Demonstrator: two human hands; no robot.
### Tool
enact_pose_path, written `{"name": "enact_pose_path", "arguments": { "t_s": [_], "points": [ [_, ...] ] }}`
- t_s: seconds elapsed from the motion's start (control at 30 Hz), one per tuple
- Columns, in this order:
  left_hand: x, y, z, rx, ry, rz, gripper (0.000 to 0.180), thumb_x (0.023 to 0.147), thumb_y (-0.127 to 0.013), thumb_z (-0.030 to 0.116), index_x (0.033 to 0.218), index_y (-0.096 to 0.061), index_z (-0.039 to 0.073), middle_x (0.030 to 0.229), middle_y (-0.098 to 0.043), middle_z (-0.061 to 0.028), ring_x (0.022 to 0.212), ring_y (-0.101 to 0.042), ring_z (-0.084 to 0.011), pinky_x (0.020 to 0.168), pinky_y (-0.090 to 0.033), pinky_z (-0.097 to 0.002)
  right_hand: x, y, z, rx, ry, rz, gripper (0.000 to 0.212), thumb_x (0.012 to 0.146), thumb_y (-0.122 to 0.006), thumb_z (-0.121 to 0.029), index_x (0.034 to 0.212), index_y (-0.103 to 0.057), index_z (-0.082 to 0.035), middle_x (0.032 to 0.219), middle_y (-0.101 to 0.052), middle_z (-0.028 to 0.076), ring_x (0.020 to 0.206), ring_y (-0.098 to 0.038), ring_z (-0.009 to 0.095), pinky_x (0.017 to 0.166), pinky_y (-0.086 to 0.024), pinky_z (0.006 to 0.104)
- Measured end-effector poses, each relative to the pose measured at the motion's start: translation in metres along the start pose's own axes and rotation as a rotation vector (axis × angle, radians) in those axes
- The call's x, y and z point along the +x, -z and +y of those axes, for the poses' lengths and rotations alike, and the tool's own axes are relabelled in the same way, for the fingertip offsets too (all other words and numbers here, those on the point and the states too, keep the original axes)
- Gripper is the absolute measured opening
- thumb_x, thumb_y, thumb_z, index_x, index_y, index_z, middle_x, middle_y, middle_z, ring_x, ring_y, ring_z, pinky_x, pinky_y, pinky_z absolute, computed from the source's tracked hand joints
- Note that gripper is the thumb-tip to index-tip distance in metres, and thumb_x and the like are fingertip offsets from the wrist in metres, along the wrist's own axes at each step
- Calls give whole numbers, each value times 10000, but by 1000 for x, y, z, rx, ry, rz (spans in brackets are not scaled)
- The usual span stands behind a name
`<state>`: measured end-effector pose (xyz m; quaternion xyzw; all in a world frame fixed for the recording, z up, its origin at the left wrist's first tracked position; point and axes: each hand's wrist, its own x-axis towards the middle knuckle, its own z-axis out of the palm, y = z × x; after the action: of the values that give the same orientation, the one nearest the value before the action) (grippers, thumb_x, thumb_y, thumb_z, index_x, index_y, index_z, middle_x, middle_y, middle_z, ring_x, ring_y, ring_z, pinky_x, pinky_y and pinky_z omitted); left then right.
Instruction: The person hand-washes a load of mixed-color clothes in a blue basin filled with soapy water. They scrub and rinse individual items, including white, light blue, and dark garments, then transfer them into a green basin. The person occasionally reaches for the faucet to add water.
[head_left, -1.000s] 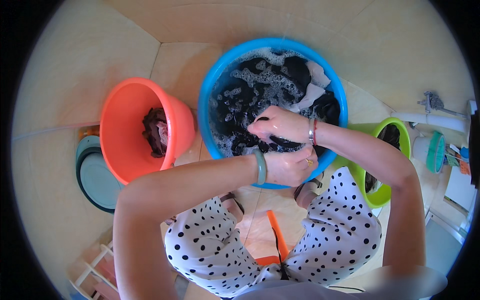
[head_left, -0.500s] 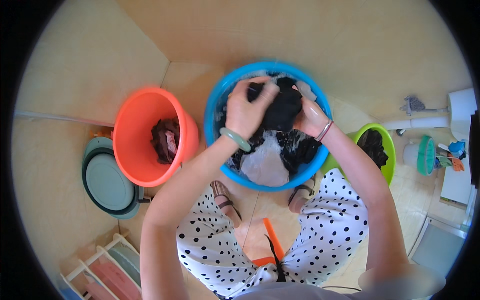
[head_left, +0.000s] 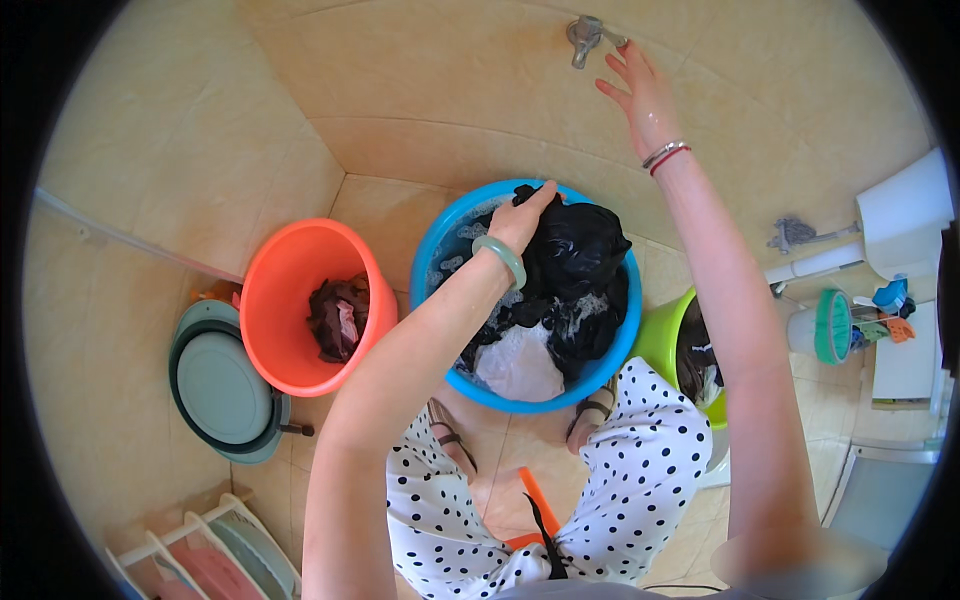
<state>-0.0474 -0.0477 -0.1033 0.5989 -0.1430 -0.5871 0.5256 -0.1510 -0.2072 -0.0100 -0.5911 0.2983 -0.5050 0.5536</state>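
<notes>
My left hand, with a pale green bangle at the wrist, grips a wet black garment at the far side of the blue basin. The garment is bunched up and bulges above the water. Its fingertips are partly hidden behind the cloth. My right hand reaches up to a metal tap on the wall; its fingers are spread, and one fingertip is at the tap's lever. In the basin, sudsy water surrounds more dark cloth and a whitish cloth.
An orange bucket with dark clothes stands left of the basin, beside a folded grey-green basin. To the right is a lime green bucket holding dark clothes, partly behind my right arm. A white rack sits lower left.
My right hand has let go of the black garment and moved up to the wall tap. My left hand still holds the garment. The view has shifted upward, bringing the tap into sight.
</notes>
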Motion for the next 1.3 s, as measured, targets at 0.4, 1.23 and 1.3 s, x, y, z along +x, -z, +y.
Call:
{"name": "enact_pose_path", "arguments": {
  "t_s": [0.4, 1.23, 1.3],
  "points": [
    [-27, 81, -99, -243, 201, 66, 341, 916, -623, 405, 938, -701, 74, 970, -691, -69, 909, -650, -203, 803, -525, -357, 21, 9, 25, 59, -9, -61, 601, 993, -489, -409, 1391, -389, 30, 1427, -423, 178, 1303, -432, 316, 942, -511, 443],
    [-56, 119, -44, 47, -167, 43, 508, 901, -607, 495, 1163, -645, 62, 1132, -671, -112, 1037, -630, -238, 913, -477, -361, -146, 15, -48, 189, -492, -44, 233, 931, -622, -223, 964, -635, 7, 844, -665, 65, 701, -646, 142, 659, -549, 286],
    [-54, 134, -39, 325, -461, 290, 452, 886, -652, 430, 1117, -660, 41, 1079, -683, -137, 985, -646, -242, 873, -490, -350, -149, 11, -62, 199, -558, -46, 228, 937, -611, -228, 989, -640, -7, 874, -675, 61, 754, -657, 149, 688, -555, 306]
  ]
}}
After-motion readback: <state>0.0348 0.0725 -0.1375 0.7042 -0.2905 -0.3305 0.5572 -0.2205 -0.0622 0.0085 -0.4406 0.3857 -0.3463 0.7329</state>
